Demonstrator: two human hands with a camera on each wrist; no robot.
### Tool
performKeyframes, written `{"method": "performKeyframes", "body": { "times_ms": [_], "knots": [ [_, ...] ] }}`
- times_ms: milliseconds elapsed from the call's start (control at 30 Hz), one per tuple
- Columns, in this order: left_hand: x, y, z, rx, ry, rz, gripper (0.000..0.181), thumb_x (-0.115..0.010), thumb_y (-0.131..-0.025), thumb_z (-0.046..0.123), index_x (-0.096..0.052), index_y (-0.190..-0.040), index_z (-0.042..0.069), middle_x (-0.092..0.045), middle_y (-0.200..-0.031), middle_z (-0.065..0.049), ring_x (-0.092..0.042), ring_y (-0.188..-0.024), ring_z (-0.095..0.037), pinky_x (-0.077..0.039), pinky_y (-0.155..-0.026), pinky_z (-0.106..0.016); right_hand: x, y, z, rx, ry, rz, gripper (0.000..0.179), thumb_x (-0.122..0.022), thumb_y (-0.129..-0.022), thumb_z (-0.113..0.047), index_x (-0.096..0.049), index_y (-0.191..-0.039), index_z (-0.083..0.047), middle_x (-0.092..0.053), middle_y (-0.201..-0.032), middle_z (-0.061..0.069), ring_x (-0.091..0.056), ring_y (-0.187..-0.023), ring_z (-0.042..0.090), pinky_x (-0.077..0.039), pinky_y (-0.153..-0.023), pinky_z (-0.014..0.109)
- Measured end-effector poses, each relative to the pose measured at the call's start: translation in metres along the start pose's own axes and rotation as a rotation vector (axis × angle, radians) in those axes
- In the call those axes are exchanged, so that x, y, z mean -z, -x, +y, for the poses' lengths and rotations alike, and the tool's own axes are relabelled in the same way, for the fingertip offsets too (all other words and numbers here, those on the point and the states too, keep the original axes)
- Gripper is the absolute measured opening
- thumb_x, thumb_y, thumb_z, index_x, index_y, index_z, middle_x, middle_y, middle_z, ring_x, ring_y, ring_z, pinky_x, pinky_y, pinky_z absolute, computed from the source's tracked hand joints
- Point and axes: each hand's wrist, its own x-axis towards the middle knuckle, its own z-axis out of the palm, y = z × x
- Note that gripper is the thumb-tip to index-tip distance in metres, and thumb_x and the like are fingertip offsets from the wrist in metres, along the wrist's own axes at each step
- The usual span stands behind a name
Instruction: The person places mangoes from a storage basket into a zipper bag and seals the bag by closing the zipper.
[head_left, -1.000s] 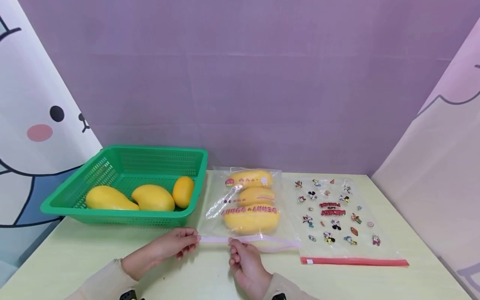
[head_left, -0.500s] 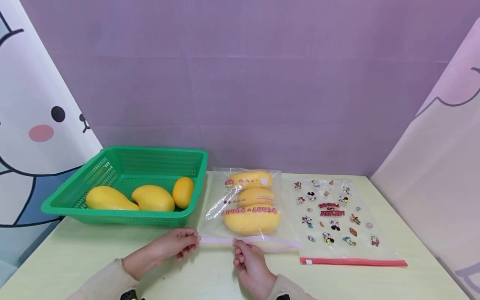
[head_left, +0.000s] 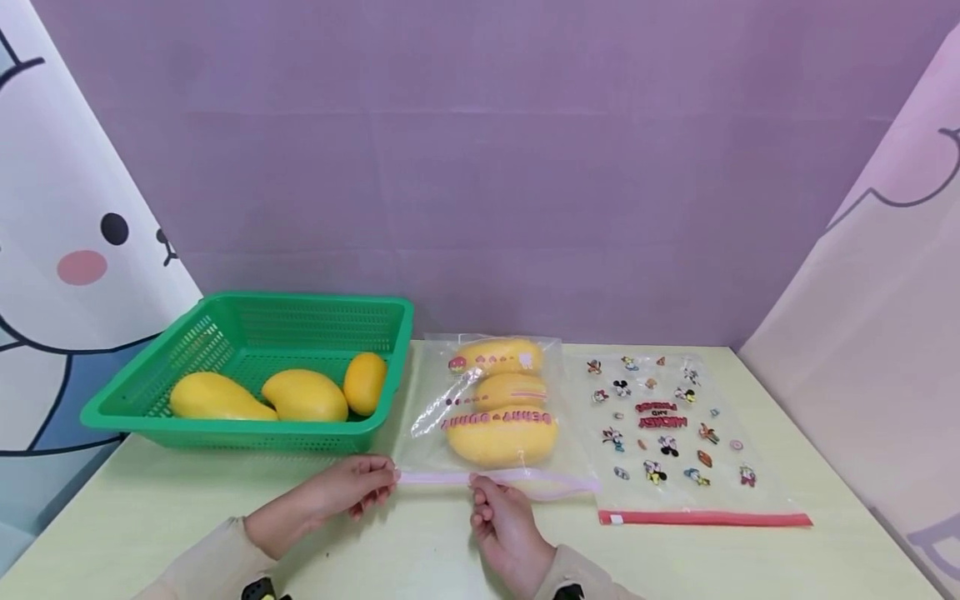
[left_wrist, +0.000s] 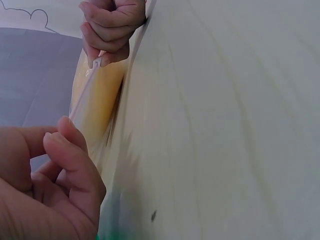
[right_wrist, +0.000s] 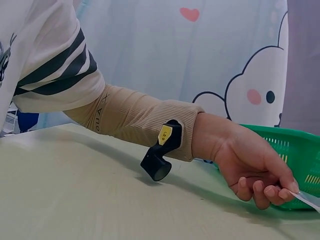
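A clear zip bag (head_left: 435, 442) with pink print lies in the middle of the table, holding three yellow mangoes (head_left: 502, 439) one behind another. Its pale pink zip strip (head_left: 435, 478) faces the person. My left hand (head_left: 360, 486) pinches the left end of this strip between thumb and forefinger. Farther right along it, my right hand (head_left: 510, 529) pinches the small white slider (left_wrist: 96, 63), seen in the left wrist view. Left of the slider the strip lies flat and narrow; to its right the two edges bow apart.
A green plastic basket (head_left: 322, 317) at the left holds three more mangoes (head_left: 306, 396). To the right lies a flat clear zip bag (head_left: 652, 492) with cartoon prints and a red zip strip (head_left: 712, 518). A purple backdrop (head_left: 480, 167) closes off the table's far side.
My right hand has slid a little to the right along the pink strip, lengthening the flat stretch behind it. The left hand stays at the strip's left end.
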Motion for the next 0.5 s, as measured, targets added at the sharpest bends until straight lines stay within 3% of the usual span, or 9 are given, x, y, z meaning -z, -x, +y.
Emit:
{"method": "performKeyframes", "body": {
  "times_ms": [500],
  "knots": [
    [0.0025, -0.0012, -0.0016, 0.004, -0.012, -0.006, 0.026, -0.049, -0.098, 0.025, -0.054, -0.082, 0.004, -0.049, -0.069, 0.002, -0.039, -0.055, -0.009, -0.036, -0.048, -0.018, 0.0044, 0.0007, -0.0045, 0.008, 0.003, 0.007, 0.025, -0.05, -0.094, -0.004, -0.051, -0.07, -0.013, -0.049, -0.056, -0.011, -0.041, -0.042, -0.008, -0.038, -0.045, 0.008]
  ]
}}
